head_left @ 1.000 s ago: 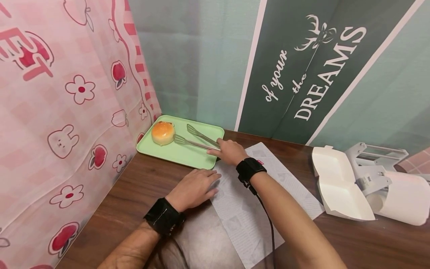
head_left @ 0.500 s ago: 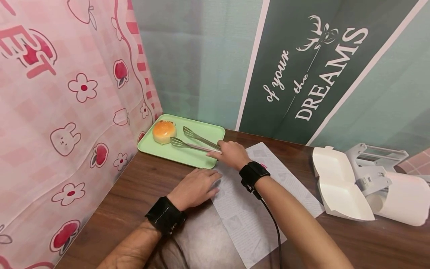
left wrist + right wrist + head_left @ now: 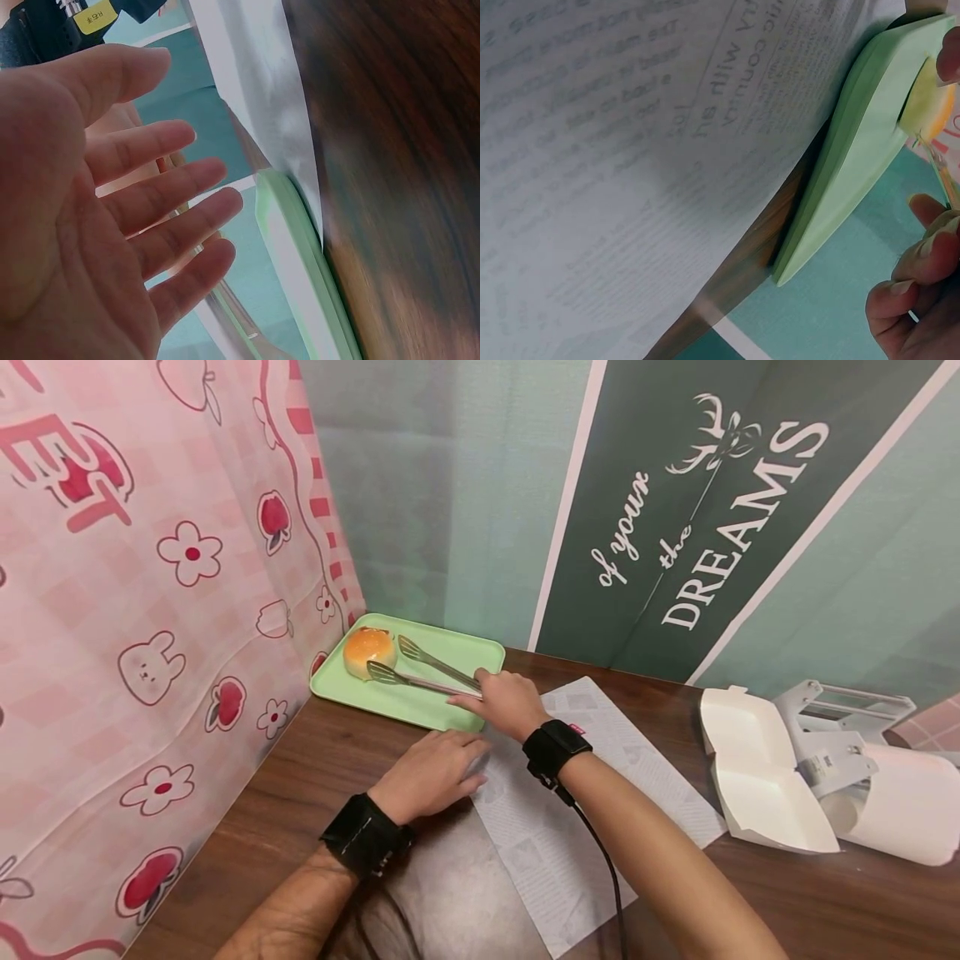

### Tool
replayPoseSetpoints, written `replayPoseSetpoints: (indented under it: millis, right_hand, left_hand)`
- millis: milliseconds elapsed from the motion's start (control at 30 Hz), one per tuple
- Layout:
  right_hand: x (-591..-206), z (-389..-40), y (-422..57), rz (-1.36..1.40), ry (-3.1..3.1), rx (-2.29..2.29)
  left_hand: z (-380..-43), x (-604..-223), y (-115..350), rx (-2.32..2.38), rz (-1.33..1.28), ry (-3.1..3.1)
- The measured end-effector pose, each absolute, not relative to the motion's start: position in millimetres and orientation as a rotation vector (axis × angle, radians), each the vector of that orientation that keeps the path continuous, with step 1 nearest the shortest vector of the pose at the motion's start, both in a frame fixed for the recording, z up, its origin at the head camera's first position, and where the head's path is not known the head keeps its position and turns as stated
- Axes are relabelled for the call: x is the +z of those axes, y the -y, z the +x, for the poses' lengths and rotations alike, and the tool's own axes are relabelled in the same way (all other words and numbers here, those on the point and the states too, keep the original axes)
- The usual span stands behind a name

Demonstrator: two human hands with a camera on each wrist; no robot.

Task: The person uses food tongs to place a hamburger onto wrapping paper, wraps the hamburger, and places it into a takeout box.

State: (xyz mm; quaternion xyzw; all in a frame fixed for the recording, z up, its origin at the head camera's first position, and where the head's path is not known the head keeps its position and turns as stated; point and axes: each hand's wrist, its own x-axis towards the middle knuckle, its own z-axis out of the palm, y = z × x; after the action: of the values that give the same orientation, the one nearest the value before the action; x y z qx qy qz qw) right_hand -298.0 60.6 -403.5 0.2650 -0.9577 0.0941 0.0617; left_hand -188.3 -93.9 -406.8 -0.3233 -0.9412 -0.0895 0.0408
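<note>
A round bun (image 3: 369, 647) with a glossy browned top sits at the left end of a light green tray (image 3: 375, 700). With my right hand (image 3: 510, 703) I grip metal tongs (image 3: 435, 685) over the tray. The tong arms are spread. One slotted tip overlaps the bun's near right edge in the head view; the other stands just to its right. Whether they touch the bun I cannot tell. My left hand (image 3: 431, 777) holds nothing, its fingers loosely extended (image 3: 180, 232), near the tray's front edge and the left edge of a printed paper sheet (image 3: 570, 827).
A white takeaway box (image 3: 757, 768) lies unfolded on the right of the dark wooden table (image 3: 277, 810). Beside it stands a white device (image 3: 903, 802). A pink patterned curtain (image 3: 202, 635) hangs at the left, and a green printed backdrop (image 3: 450, 527) closes the far side.
My right hand has moved the tongs left, bringing their tips from right of the bun to its edge. My left hand has stayed nearly in place. The head view has shifted slightly.
</note>
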Motion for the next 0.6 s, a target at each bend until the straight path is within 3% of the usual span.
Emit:
replayPoseSetpoints:
  millis: [600]
  right_hand:
    - [-402.1, -298.7, -42.3, 0.799, 2.925, 0.16]
  left_hand:
    - [-190.3, -411.5, 93.7, -0.258, -1.001, 2.942]
